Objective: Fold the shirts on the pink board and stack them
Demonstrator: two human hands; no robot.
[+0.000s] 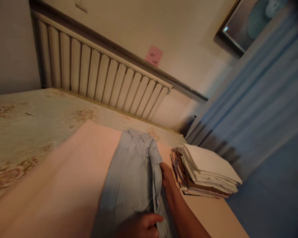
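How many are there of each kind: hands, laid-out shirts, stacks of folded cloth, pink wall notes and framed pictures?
Left hand and right hand: 2
Laid-out shirt: 1
Stack of folded cloth: 1
Pink wall note: 1
Framed picture: 1
Total: 6

Beyond the right hand (167, 175), a pink note (154, 56) hung above a radiator (99, 71); to that hand's right, a blue curtain (253, 102) hung near a framed picture (245, 31).

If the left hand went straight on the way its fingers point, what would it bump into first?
Past the blue shirt beneath it, the left hand would probably meet the person's right forearm, though their relative heights are hard to judge.
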